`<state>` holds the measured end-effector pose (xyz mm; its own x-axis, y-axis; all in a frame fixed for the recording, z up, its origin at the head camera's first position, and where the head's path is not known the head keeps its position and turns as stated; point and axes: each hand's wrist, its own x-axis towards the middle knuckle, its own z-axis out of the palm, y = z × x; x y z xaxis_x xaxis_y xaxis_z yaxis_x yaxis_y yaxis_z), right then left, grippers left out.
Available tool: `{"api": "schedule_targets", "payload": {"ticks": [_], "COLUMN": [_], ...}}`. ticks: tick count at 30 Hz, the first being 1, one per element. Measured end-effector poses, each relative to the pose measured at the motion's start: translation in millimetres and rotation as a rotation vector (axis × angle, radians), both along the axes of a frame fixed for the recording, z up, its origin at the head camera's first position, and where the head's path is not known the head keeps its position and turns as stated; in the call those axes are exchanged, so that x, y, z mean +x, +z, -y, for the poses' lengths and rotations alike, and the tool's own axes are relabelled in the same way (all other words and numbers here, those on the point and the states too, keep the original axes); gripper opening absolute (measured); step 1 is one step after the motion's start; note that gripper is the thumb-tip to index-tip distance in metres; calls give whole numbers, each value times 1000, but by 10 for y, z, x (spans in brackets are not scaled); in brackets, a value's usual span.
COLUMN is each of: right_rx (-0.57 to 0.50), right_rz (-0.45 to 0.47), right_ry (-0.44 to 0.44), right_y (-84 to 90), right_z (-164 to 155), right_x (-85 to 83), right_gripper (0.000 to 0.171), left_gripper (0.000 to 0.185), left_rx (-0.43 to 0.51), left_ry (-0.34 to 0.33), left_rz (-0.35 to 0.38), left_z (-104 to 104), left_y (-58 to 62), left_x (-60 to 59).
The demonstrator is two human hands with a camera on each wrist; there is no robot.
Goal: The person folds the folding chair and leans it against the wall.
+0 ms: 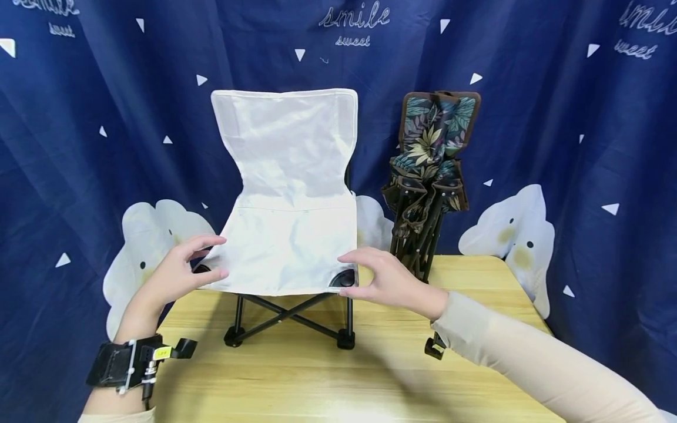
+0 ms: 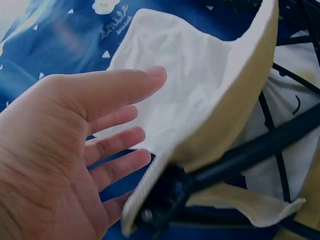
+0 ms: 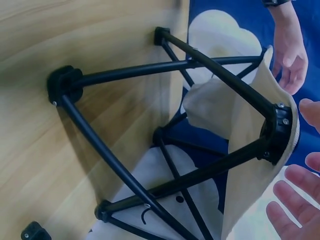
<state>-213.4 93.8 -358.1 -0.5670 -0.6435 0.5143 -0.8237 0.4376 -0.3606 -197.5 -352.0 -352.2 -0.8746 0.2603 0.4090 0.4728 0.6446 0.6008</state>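
Chair: where it stands at the centre of the head view, the white folding chair (image 1: 290,194) is seen unfolded on the wooden table (image 1: 317,376), between the two hands.
Left hand: the left hand (image 1: 177,273) is held at the seat's front left corner, fingers straight and relaxed; in the left wrist view nothing is gripped.
Right hand: the right hand (image 1: 383,279) is placed at the front right corner, fingers extended beside the black corner cap (image 3: 277,132); no grip is shown.
Handling: the chair is judged light; the cloth is soft and would give, so the stiff corners or tubes are the better hold.
Materials: the seat is matte woven fabric with a hemmed edge; the crossed black legs (image 3: 150,130) are thin round tubes, ended in blocky feet.
Right of centre: a leaf-patterned chair (image 1: 431,170) is stood folded.
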Motion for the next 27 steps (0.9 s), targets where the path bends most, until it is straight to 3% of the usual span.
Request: {"api": "schedule_targets", "payload": {"ticks": [9,15,27], "right_rx": [1,9,-1], "right_rz": [-23,-49,-96], "right_ry": [63,72,67], "right_y": [-82,-120,-107], "right_z": [13,12,-5], "right_x": [40,34,46], "right_gripper": [49,39,33], "left_gripper": [58,60,52], "left_rx": [12,8,59], "left_ry": [7,31,-13], "left_rz": [-51,-38,-50], "left_z": [127,209,319], "left_y": [-150,-194,-267], "left_x": [55,115,156]}}
